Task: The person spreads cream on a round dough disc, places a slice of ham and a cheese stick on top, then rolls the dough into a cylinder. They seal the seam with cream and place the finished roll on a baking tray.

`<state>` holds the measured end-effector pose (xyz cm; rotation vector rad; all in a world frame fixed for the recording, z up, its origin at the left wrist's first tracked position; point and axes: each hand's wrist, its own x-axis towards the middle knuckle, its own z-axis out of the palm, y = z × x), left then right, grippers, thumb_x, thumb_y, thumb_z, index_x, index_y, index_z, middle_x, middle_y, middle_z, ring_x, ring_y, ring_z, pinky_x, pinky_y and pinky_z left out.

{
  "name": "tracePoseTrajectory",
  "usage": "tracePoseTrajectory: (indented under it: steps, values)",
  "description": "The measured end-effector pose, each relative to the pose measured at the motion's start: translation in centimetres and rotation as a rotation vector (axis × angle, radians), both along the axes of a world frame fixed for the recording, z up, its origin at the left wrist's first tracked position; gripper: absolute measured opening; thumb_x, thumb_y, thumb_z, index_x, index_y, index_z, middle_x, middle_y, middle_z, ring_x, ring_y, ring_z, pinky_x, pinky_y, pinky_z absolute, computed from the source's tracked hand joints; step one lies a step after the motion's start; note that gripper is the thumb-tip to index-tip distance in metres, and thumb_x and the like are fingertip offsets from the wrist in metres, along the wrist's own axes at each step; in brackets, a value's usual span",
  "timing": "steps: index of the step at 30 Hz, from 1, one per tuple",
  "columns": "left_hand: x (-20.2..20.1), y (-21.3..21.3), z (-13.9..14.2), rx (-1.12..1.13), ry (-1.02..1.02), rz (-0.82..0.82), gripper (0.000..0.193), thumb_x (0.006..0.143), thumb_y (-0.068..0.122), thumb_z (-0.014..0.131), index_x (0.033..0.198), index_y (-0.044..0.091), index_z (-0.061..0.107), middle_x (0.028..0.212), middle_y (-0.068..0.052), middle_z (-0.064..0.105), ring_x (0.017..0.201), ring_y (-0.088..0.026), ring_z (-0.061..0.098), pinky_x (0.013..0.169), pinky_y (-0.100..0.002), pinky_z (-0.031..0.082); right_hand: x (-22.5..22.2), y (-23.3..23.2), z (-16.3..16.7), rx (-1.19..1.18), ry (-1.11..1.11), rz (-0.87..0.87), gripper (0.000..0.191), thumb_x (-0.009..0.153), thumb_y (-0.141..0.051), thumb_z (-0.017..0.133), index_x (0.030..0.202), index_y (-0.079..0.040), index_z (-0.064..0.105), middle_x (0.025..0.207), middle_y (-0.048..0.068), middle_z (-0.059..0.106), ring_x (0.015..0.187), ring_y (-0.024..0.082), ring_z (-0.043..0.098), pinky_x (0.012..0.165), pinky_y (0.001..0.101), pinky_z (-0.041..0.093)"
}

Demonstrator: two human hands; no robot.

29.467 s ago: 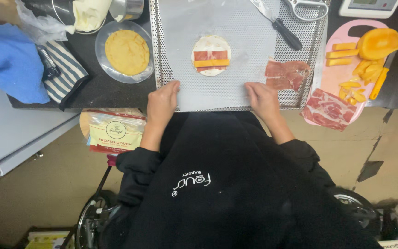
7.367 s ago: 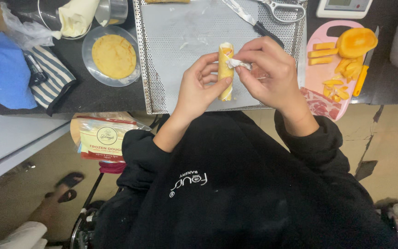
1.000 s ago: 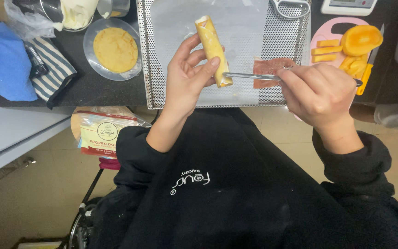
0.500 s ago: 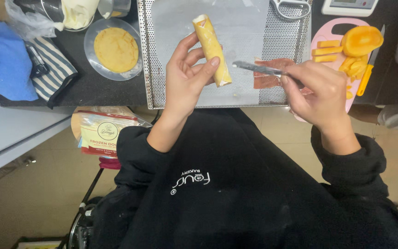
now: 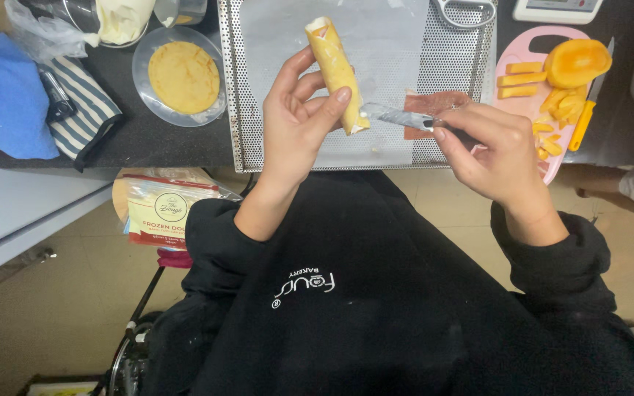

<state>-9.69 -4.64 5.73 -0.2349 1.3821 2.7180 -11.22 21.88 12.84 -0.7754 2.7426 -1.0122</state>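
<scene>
A dark bench (image 5: 177, 147) runs across the top of the view above a beige tiled floor, carrying a perforated metal tray (image 5: 238, 88) lined with a sheet of baking paper (image 5: 390, 44). The left hand (image 5: 299, 125) is raised over the tray with its palm turned toward the camera; its fingers (image 5: 296, 73) are curled closed around a rolled yellow dough tube (image 5: 334, 66), the thumb pressing across the lower part of the roll, which stands tilted with its open top end showing a pale filling. The right hand (image 5: 489, 150) comes in from the right with the wrist bent, its fingers closed on the handle of a small knife (image 5: 398, 117), the index finger lying along the top. The blade tip touches the bottom end of the roll, just beside the left thumb. A slice of cured meat (image 5: 434, 103) lies on the tray behind the knife. To the right sits a pink cutting board (image 5: 511, 62) with orange cheese sticks (image 5: 544, 88). To the left, a glass dish (image 5: 144, 81) holds a round flat dough disc (image 5: 183, 75), near a striped cloth (image 5: 82, 110) and a blue cloth (image 5: 1, 95).
</scene>
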Motion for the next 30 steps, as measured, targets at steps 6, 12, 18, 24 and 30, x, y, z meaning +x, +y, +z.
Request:
tracePoseTrajectory:
  steps: [6,12,18,24,30]
  values:
    - [0.0,-0.3,0.0,0.027,0.021,-0.018,0.065,0.100,0.002,0.069,0.153,-0.005,0.033,0.128,-0.023,0.066,0.105,-0.024,0.075,0.088,-0.035,0.066,-0.5,0.3,0.2,0.004,-0.029,0.003,0.011,0.096,-0.003,0.074,0.107,0.002,0.073,0.086,0.012,0.068,0.067,0.019,0.063,0.060,0.0283,0.046]
    - [0.2,-0.4,0.3,0.070,0.042,-0.078,0.065,0.101,0.005,0.069,0.154,-0.006,0.034,0.132,-0.024,0.066,0.107,-0.024,0.074,0.090,-0.035,0.065,-0.6,-0.5,0.2,-0.104,0.008,0.025,0.011,0.098,-0.002,0.070,0.107,0.004,0.069,0.100,0.016,0.071,0.076,0.020,0.067,0.067,0.0275,0.050]
    - [-0.1,-0.1,0.1,0.007,0.031,-0.008,0.067,0.099,0.002,0.071,0.153,-0.006,0.033,0.128,-0.023,0.066,0.102,-0.023,0.075,0.087,-0.033,0.064,-0.2,-0.5,0.6,-0.021,-0.009,0.027,0.012,0.096,-0.004,0.074,0.106,0.002,0.072,0.087,0.013,0.068,0.069,0.020,0.063,0.062,0.0274,0.047]
    - [0.1,0.3,0.2,-0.144,0.096,0.064,0.069,0.099,0.001,0.074,0.154,-0.007,0.032,0.128,-0.021,0.065,0.106,-0.022,0.074,0.088,-0.030,0.063,0.0,-0.6,1.0,0.038,0.004,-0.023,0.014,0.100,-0.005,0.074,0.112,0.000,0.074,0.086,0.012,0.069,0.067,0.020,0.064,0.062,0.0272,0.047]
    - [0.2,0.4,0.3,-0.167,0.093,0.082,0.069,0.098,0.002,0.075,0.153,-0.007,0.033,0.128,-0.021,0.065,0.107,-0.023,0.074,0.088,-0.030,0.064,0.1,-0.9,1.6,0.087,0.039,-0.004,0.012,0.099,-0.007,0.074,0.109,-0.001,0.073,0.089,0.011,0.068,0.065,0.020,0.063,0.060,0.0279,0.046]
